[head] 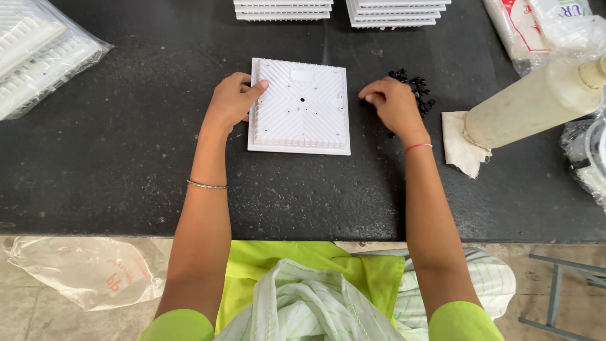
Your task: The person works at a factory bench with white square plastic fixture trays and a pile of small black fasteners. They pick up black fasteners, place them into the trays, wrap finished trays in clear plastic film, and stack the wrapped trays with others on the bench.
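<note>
A white square ribbed plastic panel (pixel 300 107) lies flat on the black worktop (pixel 126 164), with a small hole at its centre. My left hand (pixel 232 101) rests on the panel's left edge, thumb on top of the upper left corner. My right hand (pixel 391 104) hovers just right of the panel, fingers curled together over a little heap of small black parts (pixel 418 88). Whether a part is pinched between the fingers cannot be made out.
Two stacks of white panels (pixel 284 9) (pixel 396 12) stand at the back edge. Bagged panels (pixel 38 53) lie at far left. A cream bottle-like tube (pixel 536 104) lies on a cloth (pixel 461 142) at right, beside plastic bags (pixel 543 25). A plastic bag (pixel 88 268) lies on the floor.
</note>
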Demonstrator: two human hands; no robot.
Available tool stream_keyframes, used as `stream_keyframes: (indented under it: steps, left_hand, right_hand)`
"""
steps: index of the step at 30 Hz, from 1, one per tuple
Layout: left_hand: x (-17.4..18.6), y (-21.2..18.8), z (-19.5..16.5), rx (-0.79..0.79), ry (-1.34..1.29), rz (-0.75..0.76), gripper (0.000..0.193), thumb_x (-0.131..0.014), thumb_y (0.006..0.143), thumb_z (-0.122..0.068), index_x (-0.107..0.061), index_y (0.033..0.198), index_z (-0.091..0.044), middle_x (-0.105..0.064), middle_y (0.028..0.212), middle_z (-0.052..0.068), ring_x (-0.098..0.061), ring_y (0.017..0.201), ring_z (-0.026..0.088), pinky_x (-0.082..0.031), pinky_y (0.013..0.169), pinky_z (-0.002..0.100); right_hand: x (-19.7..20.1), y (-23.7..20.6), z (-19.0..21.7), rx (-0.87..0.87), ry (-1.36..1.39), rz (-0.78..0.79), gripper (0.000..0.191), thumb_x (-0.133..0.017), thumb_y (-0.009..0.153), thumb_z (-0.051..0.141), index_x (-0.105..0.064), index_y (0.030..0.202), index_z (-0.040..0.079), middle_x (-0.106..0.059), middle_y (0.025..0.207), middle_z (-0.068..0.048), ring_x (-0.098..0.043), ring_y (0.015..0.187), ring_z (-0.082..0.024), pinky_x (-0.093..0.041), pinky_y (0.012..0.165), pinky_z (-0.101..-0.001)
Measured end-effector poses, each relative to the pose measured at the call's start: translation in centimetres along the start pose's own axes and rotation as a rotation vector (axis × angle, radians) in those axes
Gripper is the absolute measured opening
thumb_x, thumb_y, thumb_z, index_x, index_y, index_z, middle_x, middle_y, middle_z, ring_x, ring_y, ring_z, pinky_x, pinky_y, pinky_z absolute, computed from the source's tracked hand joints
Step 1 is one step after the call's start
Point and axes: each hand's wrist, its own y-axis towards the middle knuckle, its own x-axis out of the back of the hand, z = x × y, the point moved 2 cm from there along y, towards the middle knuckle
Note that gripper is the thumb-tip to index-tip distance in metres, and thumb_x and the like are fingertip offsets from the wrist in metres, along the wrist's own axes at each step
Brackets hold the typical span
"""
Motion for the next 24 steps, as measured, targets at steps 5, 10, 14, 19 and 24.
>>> stream_keyframes:
  steps: [5,10,14,19,24]
  left_hand:
    - [0.0,-0.1,-0.1,0.007,0.03,-0.011,0.058,-0.075,0.091,-0.042,-0.063,0.122,0.005,-0.073,0.094,0.013,-0.071,0.076,0.017,-0.057,0.053,0.03]
    - [0.0,0.1,-0.1,-0.004,0.022,-0.008,0.059,-0.075,0.09,-0.042,-0.062,0.124,0.005,-0.073,0.095,0.013,-0.071,0.075,0.017,-0.056,0.052,0.031]
    - [0.0,0.2,0.3,-0.003,0.029,-0.018,0.058,-0.075,0.09,-0.041,-0.063,0.123,0.005,-0.072,0.094,0.012,-0.071,0.075,0.017,-0.056,0.053,0.031]
    - [-0.2,0.6,0.8,-0.026,0.008,-0.018,0.053,-0.076,0.09,-0.04,-0.065,0.118,0.003,-0.072,0.093,0.011,-0.071,0.075,0.016,-0.058,0.054,0.031]
    - [-0.2,0.7,0.9,-0.056,0.041,-0.057,0.05,-0.078,0.088,-0.041,-0.068,0.11,0.003,-0.072,0.089,0.011,-0.07,0.071,0.017,-0.057,0.054,0.033]
  right_hand:
    - [1.0,-0.2,-0.4,-0.078,0.019,-0.016,0.017,-0.077,0.088,0.004,-0.079,0.105,0.008,-0.073,0.095,-0.011,-0.07,0.082,-0.026,-0.054,0.076,-0.0372]
    - [1.2,-0.2,-0.1,-0.096,0.081,0.039,0.022,-0.082,0.081,0.005,-0.08,0.102,0.009,-0.075,0.096,-0.007,-0.071,0.084,-0.018,-0.056,0.077,-0.033]
    - [1.1,-0.3,0.0,-0.102,0.071,0.061,0.026,-0.083,0.078,0.005,-0.08,0.103,0.01,-0.074,0.094,-0.005,-0.07,0.081,-0.017,-0.056,0.076,-0.0314]
    - [0.9,-0.2,0.0,-0.066,-0.013,0.064,0.024,-0.084,0.079,0.006,-0.081,0.102,0.012,-0.073,0.094,-0.005,-0.069,0.08,-0.017,-0.055,0.074,-0.0322]
    - [0.9,0.1,1.6,0.005,0.029,0.022,0.022,-0.084,0.082,0.005,-0.08,0.104,0.01,-0.069,0.098,-0.007,-0.069,0.082,-0.019,-0.055,0.075,-0.0331]
